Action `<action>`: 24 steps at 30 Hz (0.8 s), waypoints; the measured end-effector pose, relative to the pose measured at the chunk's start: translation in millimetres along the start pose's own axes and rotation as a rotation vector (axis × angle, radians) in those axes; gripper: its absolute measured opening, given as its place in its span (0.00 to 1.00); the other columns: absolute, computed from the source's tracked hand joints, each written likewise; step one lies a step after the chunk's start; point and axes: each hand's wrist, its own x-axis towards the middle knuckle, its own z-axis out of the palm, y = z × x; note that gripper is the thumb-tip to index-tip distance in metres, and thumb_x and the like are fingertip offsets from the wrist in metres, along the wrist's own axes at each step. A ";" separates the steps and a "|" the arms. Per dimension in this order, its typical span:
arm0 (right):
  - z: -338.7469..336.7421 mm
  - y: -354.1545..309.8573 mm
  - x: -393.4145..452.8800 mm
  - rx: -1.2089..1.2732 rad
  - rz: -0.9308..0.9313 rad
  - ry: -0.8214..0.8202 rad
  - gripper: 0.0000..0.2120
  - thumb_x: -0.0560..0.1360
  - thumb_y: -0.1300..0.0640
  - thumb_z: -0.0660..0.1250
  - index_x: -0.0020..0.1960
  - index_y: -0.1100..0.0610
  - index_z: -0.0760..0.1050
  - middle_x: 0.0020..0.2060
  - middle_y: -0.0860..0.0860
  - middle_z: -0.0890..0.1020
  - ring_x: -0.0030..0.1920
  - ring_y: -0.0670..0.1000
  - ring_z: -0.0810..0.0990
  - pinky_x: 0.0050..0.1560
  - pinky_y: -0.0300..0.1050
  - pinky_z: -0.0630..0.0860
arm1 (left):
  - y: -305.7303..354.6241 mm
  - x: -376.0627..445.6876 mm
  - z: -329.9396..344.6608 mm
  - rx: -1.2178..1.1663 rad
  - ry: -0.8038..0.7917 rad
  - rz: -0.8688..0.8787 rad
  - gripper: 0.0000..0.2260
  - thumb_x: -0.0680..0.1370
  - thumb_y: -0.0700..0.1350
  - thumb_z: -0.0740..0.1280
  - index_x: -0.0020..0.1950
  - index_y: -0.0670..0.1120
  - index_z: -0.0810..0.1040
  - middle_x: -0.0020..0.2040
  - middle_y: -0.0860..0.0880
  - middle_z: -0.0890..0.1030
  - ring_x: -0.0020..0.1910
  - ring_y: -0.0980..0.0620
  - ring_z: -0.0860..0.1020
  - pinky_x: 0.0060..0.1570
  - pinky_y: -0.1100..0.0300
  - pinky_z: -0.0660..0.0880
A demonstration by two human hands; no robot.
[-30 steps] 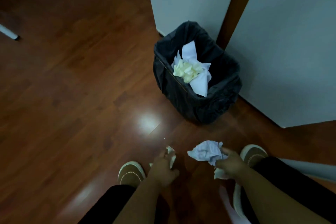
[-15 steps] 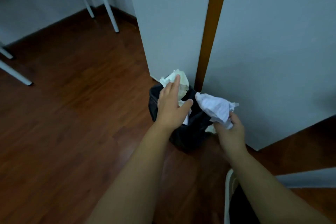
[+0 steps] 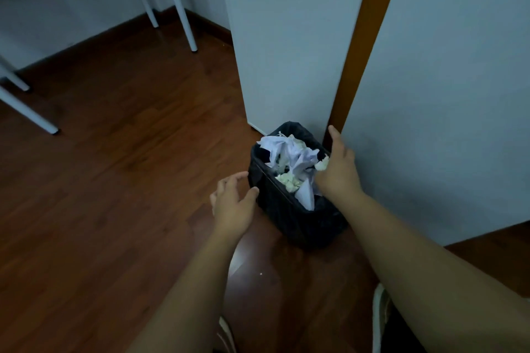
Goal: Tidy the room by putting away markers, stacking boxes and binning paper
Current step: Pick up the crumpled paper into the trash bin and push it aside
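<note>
A small bin lined with a black bag [image 3: 298, 218] stands on the wooden floor against a white wall. Crumpled white and pale yellow paper [image 3: 289, 160] fills it up to the rim. My left hand [image 3: 233, 203] hovers just left of the bin, fingers spread, holding nothing. My right hand [image 3: 338, 169] is over the bin's right rim with fingers apart; a small pale scrap of paper [image 3: 322, 165] shows at its fingertips, and whether it is pinched or lying in the bin is unclear.
White walls [image 3: 286, 37] and an orange-brown door frame strip [image 3: 364, 37] rise right behind the bin. White table legs [image 3: 183, 14] stand at the back left and far left [image 3: 25, 112]. My shoe [image 3: 380, 309] shows at the bottom right.
Both hands carried crumpled paper up over the bin and let it go; the paper now lies in the bin. My left hand has drawn back to the left.
</note>
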 end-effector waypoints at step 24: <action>17.9 110.1 -36.1 0.475 0.422 0.124 0.36 0.76 0.54 0.67 0.78 0.45 0.52 0.73 0.51 0.68 0.69 0.55 0.70 0.68 0.57 0.70 | 24.9 90.6 48.9 0.327 -0.359 0.096 0.24 0.79 0.46 0.63 0.75 0.44 0.66 0.68 0.42 0.75 0.66 0.42 0.73 0.60 0.59 0.68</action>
